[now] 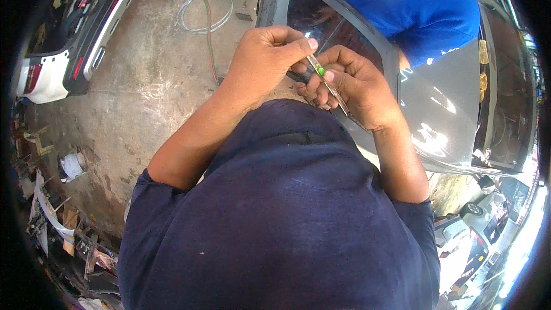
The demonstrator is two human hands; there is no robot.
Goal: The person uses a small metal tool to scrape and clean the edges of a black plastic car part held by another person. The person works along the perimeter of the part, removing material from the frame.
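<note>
A slim silver tool with a bright green piece (319, 70), perhaps a cutter, lies diagonally between my hands in front of my dark shirt. My left hand (270, 60) pinches its upper end between thumb and fingers. My right hand (356, 89) is closed around its middle, the thumb beside the green piece. Just beyond my hands is a dark-framed car window panel (333, 20); some of its lower part is hidden behind them.
A co-worker in a blue shirt (430, 3) leans over the grey car body (439, 103) at right. A white car part (46, 80) stands at left. Coiled hoses (205, 11) lie on the concrete floor (132, 92); assorted scrap (69, 229) crowds the lower left.
</note>
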